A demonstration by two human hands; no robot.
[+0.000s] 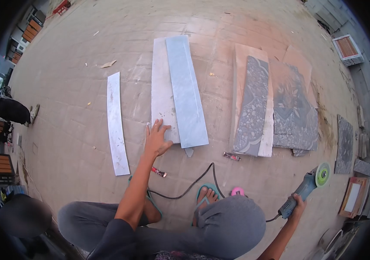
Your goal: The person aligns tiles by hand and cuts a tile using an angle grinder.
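dusty floor stretches beneath 2 overlapping pale slabs.

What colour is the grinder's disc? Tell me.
The disc is green, paler toward its edge; see the head view.

head cam | close above the knees | facing forward-down | wide-angle

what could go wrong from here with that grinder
The looped black cord runs beside the bare toes and could snag a foot. The right hand alone grips the blue angle grinder, so kickback might be hard to control. The long pale-blue slab overhangs the long grey slab and may slip if knocked.
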